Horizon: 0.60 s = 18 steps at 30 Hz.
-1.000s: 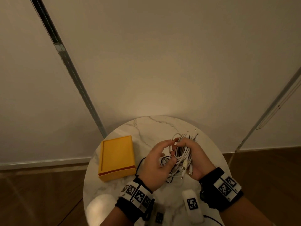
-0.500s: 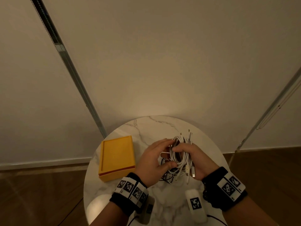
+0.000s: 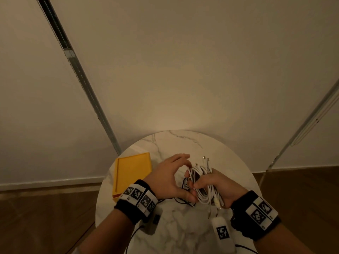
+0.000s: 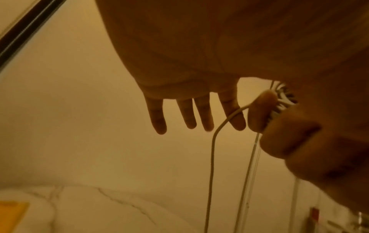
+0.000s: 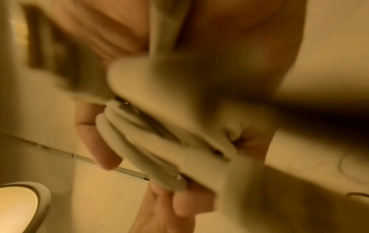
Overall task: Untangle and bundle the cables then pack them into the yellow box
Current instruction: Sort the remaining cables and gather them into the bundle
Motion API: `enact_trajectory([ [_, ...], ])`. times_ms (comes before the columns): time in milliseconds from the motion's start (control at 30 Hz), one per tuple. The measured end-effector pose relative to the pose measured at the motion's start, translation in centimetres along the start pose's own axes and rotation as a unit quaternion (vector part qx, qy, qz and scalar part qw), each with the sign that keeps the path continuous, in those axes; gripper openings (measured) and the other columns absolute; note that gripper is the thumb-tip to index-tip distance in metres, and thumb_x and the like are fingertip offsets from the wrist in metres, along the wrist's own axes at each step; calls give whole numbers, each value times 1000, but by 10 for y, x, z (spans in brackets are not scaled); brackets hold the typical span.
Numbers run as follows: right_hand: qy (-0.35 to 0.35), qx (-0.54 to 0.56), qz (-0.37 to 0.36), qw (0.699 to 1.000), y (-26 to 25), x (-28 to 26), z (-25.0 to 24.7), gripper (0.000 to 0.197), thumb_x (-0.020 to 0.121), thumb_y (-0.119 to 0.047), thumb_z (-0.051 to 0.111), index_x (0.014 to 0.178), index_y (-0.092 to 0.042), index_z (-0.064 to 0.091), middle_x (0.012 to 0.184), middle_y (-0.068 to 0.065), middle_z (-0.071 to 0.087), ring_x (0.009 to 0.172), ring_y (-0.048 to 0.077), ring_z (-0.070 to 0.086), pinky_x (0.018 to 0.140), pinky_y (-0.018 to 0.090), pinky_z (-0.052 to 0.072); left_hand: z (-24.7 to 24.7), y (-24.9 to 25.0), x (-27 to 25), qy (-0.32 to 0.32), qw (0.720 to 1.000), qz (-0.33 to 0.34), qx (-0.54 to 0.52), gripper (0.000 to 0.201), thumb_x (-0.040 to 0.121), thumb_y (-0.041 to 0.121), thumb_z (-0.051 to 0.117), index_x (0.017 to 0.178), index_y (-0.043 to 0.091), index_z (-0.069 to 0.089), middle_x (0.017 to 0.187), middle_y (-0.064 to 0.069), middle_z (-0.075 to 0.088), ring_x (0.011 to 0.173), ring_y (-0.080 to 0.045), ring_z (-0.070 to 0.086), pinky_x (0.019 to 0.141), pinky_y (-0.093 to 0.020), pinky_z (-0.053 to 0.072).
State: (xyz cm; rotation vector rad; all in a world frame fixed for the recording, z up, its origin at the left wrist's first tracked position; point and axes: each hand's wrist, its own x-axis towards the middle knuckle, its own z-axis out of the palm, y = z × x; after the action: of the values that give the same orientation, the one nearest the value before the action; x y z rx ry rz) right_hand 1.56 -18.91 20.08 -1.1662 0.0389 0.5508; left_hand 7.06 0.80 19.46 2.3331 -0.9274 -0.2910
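Cables, a white coil, sit just right of frame centre above the worktop, long axis running from lower right to upper left, plug ends pointing up. Right hand wraps its fingers around the coil; left hand is spread, thumb touching the loops. Loose tails and the black cable underneath could snag, and a slack grip would likely let loops spring apart before reaching the yellow box at left.
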Motion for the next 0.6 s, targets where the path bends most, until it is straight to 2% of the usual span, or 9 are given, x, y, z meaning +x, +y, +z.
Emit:
enact_trajectory([
  [67, 25, -21, -7, 999, 3, 2, 0, 41, 67, -1, 67, 107, 3, 66, 77, 20, 57, 60, 29, 58, 59, 33, 52, -7, -7, 3, -16, 997, -37, 67, 73, 66, 69, 77, 124, 31, 54, 144, 10, 51, 133, -11, 46, 110, -34, 40],
  [133, 67, -59, -25, 996, 8, 5, 1, 38, 68, -4, 70, 104, 6, 67, 73, 24, 57, 59, 29, 57, 57, 34, 51, -11, -10, 6, -2, 996, -60, 67, 40, 86, 53, 69, 115, 27, 60, 121, 6, 66, 112, -14, 60, 96, -37, 49],
  [200, 108, -88, -46, 989, 12, 10, 1, 40, 67, -8, 74, 102, 10, 65, 70, 25, 58, 59, 30, 57, 57, 34, 50, -12, -8, 9, 25, 997, -67, 23, 17, 100, 33, 58, 109, 20, 64, 110, 2, 69, 103, -17, 63, 88, -34, 51],
  [267, 125, -102, -63, 985, 16, 13, 1, 41, 66, -12, 78, 96, 13, 63, 71, 25, 61, 62, 32, 58, 60, 37, 52, -9, -5, 13, 50, 997, -54, 12, 16, 104, 22, 52, 107, 14, 66, 106, -3, 69, 99, -19, 62, 83, -30, 49],
  [333, 118, -103, -65, 985, 17, 13, 1, 36, 66, -11, 79, 91, 10, 65, 74, 25, 62, 65, 32, 61, 62, 37, 53, -6, -4, 16, 83, 996, -16, 6, 16, 103, 12, 51, 106, 12, 67, 106, -3, 66, 97, -16, 58, 85, -28, 49],
  [400, 90, -89, -51, 991, 17, 13, 1, 29, 66, -8, 80, 91, 3, 68, 75, 25, 63, 66, 32, 63, 63, 37, 55, -1, -6, 17, 102, 994, 27, 8, 19, 100, 4, 53, 103, 14, 68, 112, 0, 61, 101, -10, 54, 88, -23, 48],
  [467, 55, -68, -41, 995, 18, 13, 1, 29, 65, -7, 81, 90, -1, 68, 76, 25, 62, 66, 32, 63, 65, 40, 55, 1, -7, 18, 110, 992, 44, 40, 22, 100, 4, 53, 102, 20, 69, 123, 4, 53, 110, -8, 48, 92, -20, 43],
  [533, 36, -50, -39, 997, 18, 13, 0, 36, 61, -10, 83, 91, 0, 66, 77, 24, 63, 66, 33, 63, 68, 41, 55, -1, -6, 17, 100, 994, 23, 41, 23, 101, 9, 53, 102, 25, 68, 127, 6, 48, 108, -7, 47, 91, -15, 39],
  [600, 25, -35, -42, 998, 17, 13, -1, 41, 60, -9, 83, 96, -1, 66, 79, 23, 63, 68, 33, 63, 70, 42, 55, -6, -3, 17, 83, 995, -38, -40, 21, 101, 13, 51, 99, 27, 67, 116, 4, 54, 95, -7, 53, 89, -23, 44],
])
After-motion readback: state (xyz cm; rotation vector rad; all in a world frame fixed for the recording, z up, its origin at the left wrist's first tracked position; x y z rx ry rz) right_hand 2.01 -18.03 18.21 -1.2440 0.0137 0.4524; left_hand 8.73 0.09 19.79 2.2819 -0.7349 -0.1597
